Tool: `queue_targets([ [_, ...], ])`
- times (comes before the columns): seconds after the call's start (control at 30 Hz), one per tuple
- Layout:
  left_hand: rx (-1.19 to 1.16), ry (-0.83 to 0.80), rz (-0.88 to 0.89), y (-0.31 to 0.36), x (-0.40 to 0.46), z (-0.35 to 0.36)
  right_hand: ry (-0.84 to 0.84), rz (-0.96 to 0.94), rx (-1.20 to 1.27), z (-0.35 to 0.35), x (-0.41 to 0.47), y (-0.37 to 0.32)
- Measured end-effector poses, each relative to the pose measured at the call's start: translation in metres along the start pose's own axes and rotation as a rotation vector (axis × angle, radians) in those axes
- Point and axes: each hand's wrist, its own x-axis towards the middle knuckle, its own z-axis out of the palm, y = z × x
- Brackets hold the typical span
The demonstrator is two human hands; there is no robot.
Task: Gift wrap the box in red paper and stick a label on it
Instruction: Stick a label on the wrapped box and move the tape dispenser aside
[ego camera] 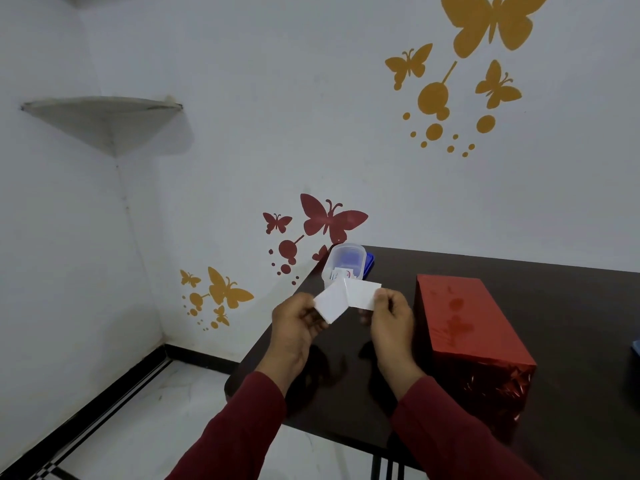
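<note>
Now, label (362, 295): your right hand (393, 317) pinches it; your left hand (298, 320) pinches its backing (330, 303); peel slowly, keep it flat
Box (467, 327): red-wrapped, on counter (571, 341) just right of your hands; press label on top

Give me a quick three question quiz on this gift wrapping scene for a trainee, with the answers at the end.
1. True or false: the box is already covered in red paper.
2. What do the left hand and right hand hold between them?
A. scissors
B. white label sheets
C. a ribbon
3. Which container stands at the table's far corner, behind the hands?

Key:
1. True.
2. B.
3. A clear plastic tub.
</note>
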Motion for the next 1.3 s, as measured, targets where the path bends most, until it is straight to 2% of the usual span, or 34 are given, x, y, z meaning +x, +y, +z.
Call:
queue_targets([
  [0.13, -0.427, 0.229, -0.032, 0.006, 0.004, -0.014, 0.151, -0.138, -0.231, -0.001, -0.002, -0.004],
  [0.2, -0.502, 0.28, -0.024, 0.006, 0.006, -0.017, 0.152, -0.247, -0.406, 0.0, -0.008, -0.006],
  [0.3, -0.313, 0.24, 0.034, 0.003, 0.006, -0.012, 0.14, -0.474, -0.748, -0.001, -0.02, -0.009],
  [0.33, -0.235, 0.215, 0.051, 0.001, 0.005, -0.01, 0.089, -0.556, -0.754, -0.001, -0.022, -0.009],
  [0.4, -0.112, 0.146, 0.076, -0.002, 0.004, -0.007, -0.161, -0.658, -0.574, 0.0, -0.027, -0.009],
  [0.47, -0.022, 0.05, 0.092, -0.002, 0.002, -0.006, -0.43, -0.65, -0.484, 0.001, -0.033, -0.006],
  [0.5, 0.028, -0.005, 0.104, -0.003, 0.002, -0.006, -0.48, -0.641, -0.489, 0.002, -0.033, -0.005],
  [0.63, 0.165, -0.162, 0.181, -0.007, 0.003, -0.007, -0.385, -0.591, -0.382, 0.005, -0.029, -0.003],
  [0.73, 0.222, -0.102, 0.206, -0.008, 0.003, -0.005, -0.269, -0.485, -0.268, 0.003, -0.027, -0.008],
  [0.8, 0.308, -0.034, 0.221, -0.009, 0.005, -0.004, -0.227, -0.313, -0.144, 0.003, -0.03, -0.013],
  [0.9, 0.445, -0.05, 0.231, -0.009, 0.002, 0.0, -0.152, 0.031, 0.112, 0.001, -0.042, -0.027],
  [1.0, 0.435, -0.051, 0.182, -0.008, 0.0, 0.004, -0.173, 0.245, 0.221, -0.01, -0.042, -0.046],
  [1.1, 0.4, -0.064, 0.177, -0.002, -0.002, 0.012, -0.19, 0.27, 0.142, -0.026, -0.03, -0.063],
  [1.3, 0.304, -0.156, 0.128, 0.017, -0.009, 0.061, -0.108, 0.09, -0.104, -0.072, 0.008, -0.113],
])
